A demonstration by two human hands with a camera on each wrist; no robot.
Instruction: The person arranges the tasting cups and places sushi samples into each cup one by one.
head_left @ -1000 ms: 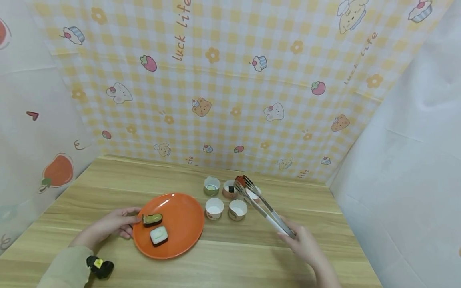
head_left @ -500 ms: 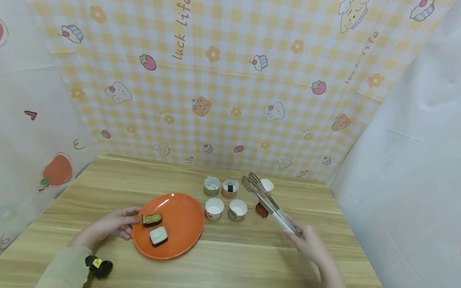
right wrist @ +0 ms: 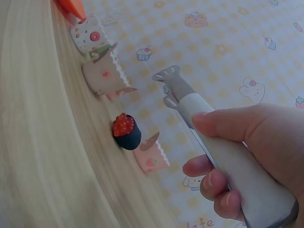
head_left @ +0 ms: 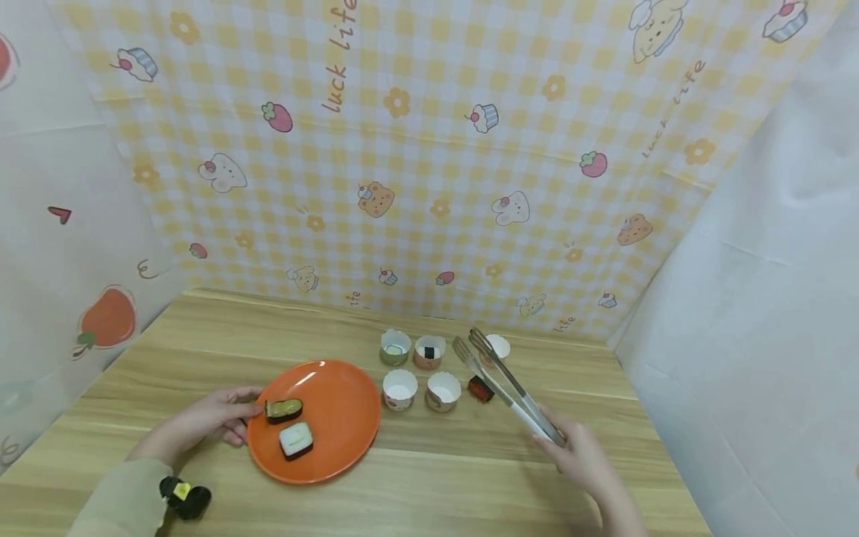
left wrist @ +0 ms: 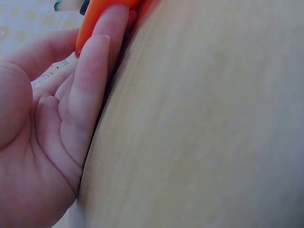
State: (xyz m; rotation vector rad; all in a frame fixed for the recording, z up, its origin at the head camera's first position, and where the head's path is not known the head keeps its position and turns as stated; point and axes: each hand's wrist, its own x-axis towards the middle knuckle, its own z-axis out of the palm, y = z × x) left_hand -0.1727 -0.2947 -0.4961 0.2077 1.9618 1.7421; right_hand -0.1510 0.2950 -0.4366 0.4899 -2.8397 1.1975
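Observation:
My left hand (head_left: pixel 218 414) pinches the left rim of an orange plate (head_left: pixel 349 418), thumb above and fingers below. On the plate lie a sushi piece with a yellow-green topping (head_left: pixel 285 409) and a white square sushi piece (head_left: pixel 296 440) with a dark base. My right hand (head_left: pixel 577 455) grips metal tongs (head_left: pixel 513 395) by their white handles; their tips are apart, with nothing between them. Below the tips, a red roe sushi (right wrist: pixel 126 130) wrapped in black rests on the table, close to the rightmost paper cup (right wrist: pixel 153 156). The tongs partly cover that cup in the head view.
Left of the tongs stand several paper cups, including a green one (head_left: pixel 395 354) with a pale green piece inside and a pinkish one (head_left: pixel 429 358) holding a black-and-white piece. A patterned cloth (head_left: pixel 416 149) hangs behind the wooden table (head_left: pixel 436 485).
The roe sushi was at the tongs' tips and is now on the table. The rightmost cup has shifted right. The tongs moved right, and their tips spread in the last half second.

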